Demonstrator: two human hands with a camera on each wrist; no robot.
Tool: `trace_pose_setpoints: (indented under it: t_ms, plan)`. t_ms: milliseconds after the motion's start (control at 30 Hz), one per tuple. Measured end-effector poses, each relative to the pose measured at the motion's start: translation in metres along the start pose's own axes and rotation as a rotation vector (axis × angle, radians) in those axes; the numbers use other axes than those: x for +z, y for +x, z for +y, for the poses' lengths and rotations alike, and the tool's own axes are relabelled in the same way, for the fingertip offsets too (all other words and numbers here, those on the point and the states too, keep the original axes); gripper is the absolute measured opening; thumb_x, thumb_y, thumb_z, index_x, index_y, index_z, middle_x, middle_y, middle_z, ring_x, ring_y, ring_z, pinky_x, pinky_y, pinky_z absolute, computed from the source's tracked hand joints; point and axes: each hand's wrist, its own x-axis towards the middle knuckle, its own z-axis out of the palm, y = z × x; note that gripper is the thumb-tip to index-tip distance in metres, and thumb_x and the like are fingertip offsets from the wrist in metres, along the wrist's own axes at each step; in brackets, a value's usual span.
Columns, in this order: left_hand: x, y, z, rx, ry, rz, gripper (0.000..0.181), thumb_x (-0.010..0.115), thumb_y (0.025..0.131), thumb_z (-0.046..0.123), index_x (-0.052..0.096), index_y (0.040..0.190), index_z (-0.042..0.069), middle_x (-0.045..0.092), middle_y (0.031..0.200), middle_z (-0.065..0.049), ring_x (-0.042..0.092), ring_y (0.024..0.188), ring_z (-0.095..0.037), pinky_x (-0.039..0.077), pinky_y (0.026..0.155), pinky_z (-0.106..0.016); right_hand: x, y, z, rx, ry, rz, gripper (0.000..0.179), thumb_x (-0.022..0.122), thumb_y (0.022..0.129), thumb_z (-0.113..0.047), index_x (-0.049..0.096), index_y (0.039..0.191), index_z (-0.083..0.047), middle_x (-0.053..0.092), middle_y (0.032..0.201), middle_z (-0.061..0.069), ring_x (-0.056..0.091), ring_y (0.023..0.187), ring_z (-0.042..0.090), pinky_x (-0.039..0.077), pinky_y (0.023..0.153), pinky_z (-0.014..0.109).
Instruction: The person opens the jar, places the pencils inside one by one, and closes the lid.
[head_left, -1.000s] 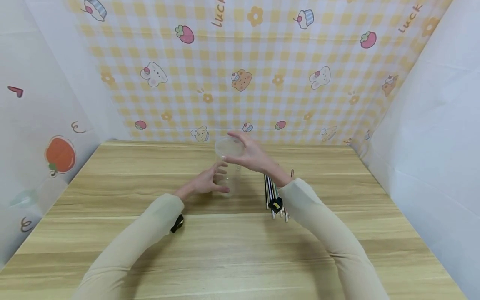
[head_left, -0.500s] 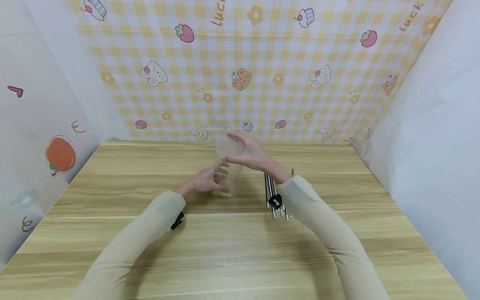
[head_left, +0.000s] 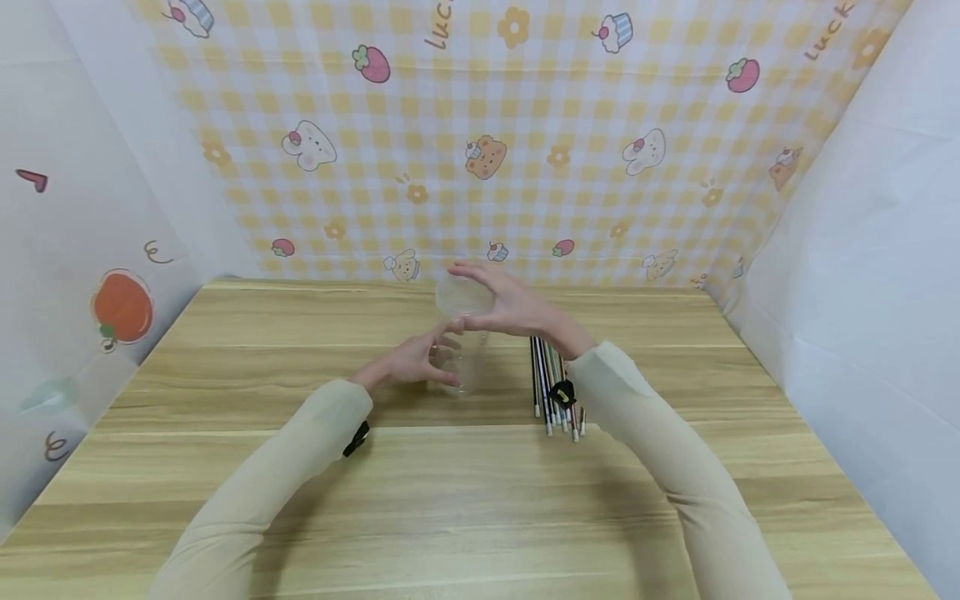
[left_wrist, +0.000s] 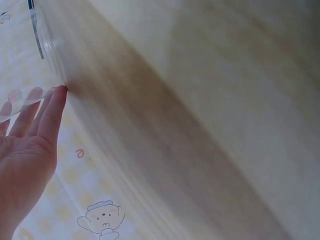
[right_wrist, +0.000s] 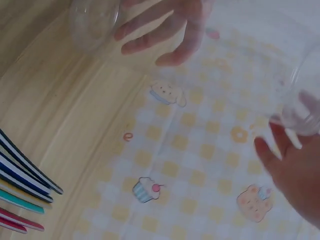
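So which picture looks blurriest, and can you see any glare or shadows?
Left wrist: blurriest, the pale wood-grain table smeared and soft. Right wrist: hazy, with faint glints at the ends of the clear plastic-looking cylindrical container. Head: sharper, with soft shadows on the table beside the long beige fabric sleeves.

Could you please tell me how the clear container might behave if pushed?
The clear container looks tall and narrow, so it may tip if pushed high. Its smooth wall could feel slippery. Being round, it would probably roll on its side.
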Motion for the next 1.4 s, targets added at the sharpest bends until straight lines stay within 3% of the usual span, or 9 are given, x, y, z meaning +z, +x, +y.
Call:
trace_pose_setpoints:
  t_ms: [233, 400, 633, 867, 1067, 1233, 1400]
  plan:
    - [0.0, -0.002, 0.002, -0.022, -0.041, -0.013, 0.086, 0.073, 0.073, 0.014, 0.017, 0.138, 0.01, 0.041, 0.128, -0.019, 0.043, 0.113, -0.032, 0.03, 0.095, -0.046, 0.008, -0.008, -0.025, 0.04, -0.367, 0.201, 0.075, 0.054, 0.074, -0.062, 0.042, 0.128, -0.01, 0.044, 0.124, 0.007, 0.042, 0.107, 0.022, 0.04, 0.083, 0.034]
    - [0.001, 0.0, 0.0, -0.035, -0.043, -0.01, 0.085, 0.074, 0.072, 0.016, 0.019, 0.138, 0.014, 0.043, 0.127, -0.016, 0.043, 0.114, -0.03, 0.029, 0.095, -0.048, 0.014, -0.007, -0.03, 0.043, -0.483, 0.275, 0.072, 0.054, 0.074, -0.062, 0.047, 0.121, -0.008, 0.051, 0.113, 0.009, 0.047, 0.097, 0.023, 0.041, 0.076, 0.032]
    - [0.001, 0.001, -0.001, -0.029, -0.03, -0.009, 0.086, 0.074, 0.072, 0.017, 0.019, 0.137, 0.017, 0.044, 0.127, -0.013, 0.043, 0.114, -0.028, 0.031, 0.094, -0.046, 0.015, -0.005, -0.027, 0.004, -0.448, 0.299, 0.065, 0.059, 0.075, -0.054, 0.05, 0.117, -0.006, 0.052, 0.111, 0.009, 0.047, 0.096, 0.023, 0.041, 0.077, 0.032]
    - [0.001, 0.001, -0.001, -0.026, -0.035, -0.009, 0.084, 0.073, 0.073, 0.018, 0.018, 0.137, 0.017, 0.044, 0.127, -0.013, 0.043, 0.113, -0.028, 0.031, 0.094, -0.046, 0.011, -0.003, -0.022, -0.002, -0.382, 0.232, 0.063, 0.06, 0.075, -0.05, 0.048, 0.119, -0.006, 0.051, 0.114, 0.009, 0.045, 0.102, 0.023, 0.038, 0.084, 0.034]
    - [0.001, 0.0, -0.001, -0.022, -0.044, -0.011, 0.096, 0.073, 0.073, 0.016, 0.006, 0.142, 0.021, 0.04, 0.129, -0.016, 0.043, 0.113, -0.031, 0.028, 0.096, -0.049, 0.005, -0.002, -0.015, -0.098, -0.272, 0.174, 0.063, 0.065, 0.076, -0.04, 0.045, 0.124, -0.005, 0.046, 0.123, 0.009, 0.04, 0.11, 0.022, 0.033, 0.09, 0.035]
    - [0.001, 0.0, -0.002, -0.026, -0.033, -0.01, 0.088, 0.074, 0.072, 0.017, 0.016, 0.139, 0.023, 0.041, 0.129, -0.014, 0.043, 0.113, -0.029, 0.03, 0.095, -0.047, 0.002, -0.002, -0.01, -0.173, -0.198, 0.132, 0.065, 0.062, 0.076, -0.035, 0.039, 0.13, -0.007, 0.041, 0.131, 0.008, 0.034, 0.118, 0.019, 0.027, 0.096, 0.036]
    - [0.001, 0.001, -0.004, -0.014, -0.02, -0.005, 0.092, 0.074, 0.072, 0.017, 0.013, 0.14, 0.023, 0.039, 0.13, -0.013, 0.043, 0.113, -0.027, 0.031, 0.095, -0.046, 0.002, -0.004, -0.013, -0.105, -0.174, 0.137, 0.073, 0.061, 0.078, -0.041, 0.03, 0.136, -0.01, 0.033, 0.137, 0.008, 0.027, 0.124, 0.019, 0.023, 0.099, 0.039]
